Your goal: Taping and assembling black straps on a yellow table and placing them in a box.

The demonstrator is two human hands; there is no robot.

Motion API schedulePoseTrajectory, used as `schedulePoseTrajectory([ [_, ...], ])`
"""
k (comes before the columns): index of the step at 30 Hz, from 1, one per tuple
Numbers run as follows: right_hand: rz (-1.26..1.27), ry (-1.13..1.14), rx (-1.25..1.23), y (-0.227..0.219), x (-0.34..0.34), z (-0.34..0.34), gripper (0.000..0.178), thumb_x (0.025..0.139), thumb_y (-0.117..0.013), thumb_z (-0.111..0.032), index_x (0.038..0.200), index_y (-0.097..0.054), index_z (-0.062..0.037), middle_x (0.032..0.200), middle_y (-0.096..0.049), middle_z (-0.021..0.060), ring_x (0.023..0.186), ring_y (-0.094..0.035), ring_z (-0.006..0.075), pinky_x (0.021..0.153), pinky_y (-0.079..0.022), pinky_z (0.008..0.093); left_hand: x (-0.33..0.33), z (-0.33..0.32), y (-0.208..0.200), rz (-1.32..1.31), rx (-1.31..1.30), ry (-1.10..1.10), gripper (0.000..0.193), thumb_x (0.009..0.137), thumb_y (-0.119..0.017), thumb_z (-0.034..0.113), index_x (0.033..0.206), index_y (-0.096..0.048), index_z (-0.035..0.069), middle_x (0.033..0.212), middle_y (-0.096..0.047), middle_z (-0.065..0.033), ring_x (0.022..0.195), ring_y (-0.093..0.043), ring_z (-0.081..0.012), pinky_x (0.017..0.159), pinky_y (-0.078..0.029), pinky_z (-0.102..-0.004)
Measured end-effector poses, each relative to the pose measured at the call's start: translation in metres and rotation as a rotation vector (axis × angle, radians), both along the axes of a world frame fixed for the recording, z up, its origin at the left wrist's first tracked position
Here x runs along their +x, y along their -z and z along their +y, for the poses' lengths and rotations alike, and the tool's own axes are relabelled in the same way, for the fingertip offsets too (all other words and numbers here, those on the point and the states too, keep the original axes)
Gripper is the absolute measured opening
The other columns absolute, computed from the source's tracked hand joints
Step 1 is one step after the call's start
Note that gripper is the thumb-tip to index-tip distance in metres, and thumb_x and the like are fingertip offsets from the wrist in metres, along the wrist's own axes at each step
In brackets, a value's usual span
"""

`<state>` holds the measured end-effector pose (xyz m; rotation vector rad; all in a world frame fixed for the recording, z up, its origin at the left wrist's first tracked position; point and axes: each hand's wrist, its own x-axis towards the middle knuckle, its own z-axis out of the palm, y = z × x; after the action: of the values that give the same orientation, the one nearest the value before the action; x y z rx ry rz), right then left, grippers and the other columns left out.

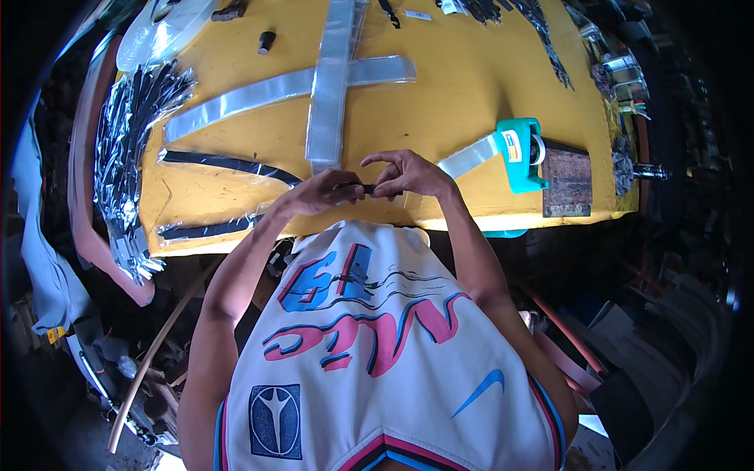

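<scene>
Close to the near edge of the yellow table [440, 94], my left hand [318, 194] and my right hand [414, 174] meet at the fingertips. Between them they pinch a small dark strip-like piece [369, 189]; the fingers cover most of it, so its kind is unclear. Left of my hands lies a black strap in a clear sleeve [228, 163]. Nearer the edge is a second sleeved black strap [208, 231]. Just beyond my left hand ends a long clear plastic sleeve [328, 102], laid across another clear sleeve [243, 104].
A teal dispenser [514, 169] stands at right, a clear strip [471, 155] reaching from it, beside a dark worn plate [567, 184]. Wrapped black strips [129, 149] pile along the left edge. A clear plastic roll [161, 35] and a small black object [267, 41] sit farther back.
</scene>
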<state>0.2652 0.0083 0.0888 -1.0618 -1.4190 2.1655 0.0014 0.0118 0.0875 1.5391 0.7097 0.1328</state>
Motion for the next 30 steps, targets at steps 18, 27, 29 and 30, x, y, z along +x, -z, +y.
schedulePoseTrajectory([
  [18, -0.12, -0.026, 0.036, -0.012, -0.013, 0.005, 0.061, 0.082, -0.08, -0.006, 0.137, -0.053, 0.0011, 0.089, -0.076, 0.011, 0.07, -0.066, 0.0076, 0.062, -0.048, 0.0228, 0.0, 0.0, 0.004, 0.033, 0.036, 0.037, 0.037, 0.103, -0.052, 0.037, 0.106, -0.065, 0.002, 0.09, -0.065, -0.0081, 0.087, -0.061, -0.018, 0.08, -0.048, -0.0351],
  [27, -0.079, 0.033, 0.021, -0.006, -0.006, -0.003, 0.059, 0.083, -0.079, -0.005, 0.136, -0.053, 0.0007, 0.087, -0.076, 0.0101, 0.074, -0.069, 0.0089, 0.065, -0.049, 0.0232, 0.002, 0.001, 0.004, -0.004, -0.011, 0.049, 0.039, 0.104, -0.053, 0.039, 0.105, -0.066, 0.002, 0.092, -0.066, -0.0064, 0.088, -0.062, -0.0165, 0.082, -0.049, -0.0334],
  [29, -0.048, 0.044, 0.015, -0.004, -0.009, -0.003, 0.059, 0.083, -0.079, -0.005, 0.135, -0.053, 0.0011, 0.087, -0.076, 0.0102, 0.075, -0.069, 0.009, 0.065, -0.049, 0.0233, 0.003, 0.003, 0.005, -0.034, -0.012, 0.055, 0.038, 0.103, -0.054, 0.038, 0.105, -0.066, 0.002, 0.092, -0.066, -0.0064, 0.087, -0.062, -0.0163, 0.081, -0.05, -0.0333],
  [30, -0.051, 0.047, 0.014, -0.004, -0.01, -0.003, 0.059, 0.082, -0.079, -0.005, 0.135, -0.053, 0.0013, 0.087, -0.076, 0.0104, 0.074, -0.069, 0.0091, 0.065, -0.05, 0.0233, 0.003, 0.003, 0.004, -0.024, -0.016, 0.058, 0.036, 0.102, -0.056, 0.036, 0.105, -0.066, 0.002, 0.092, -0.067, -0.0064, 0.087, -0.063, -0.0161, 0.08, -0.05, -0.033],
])
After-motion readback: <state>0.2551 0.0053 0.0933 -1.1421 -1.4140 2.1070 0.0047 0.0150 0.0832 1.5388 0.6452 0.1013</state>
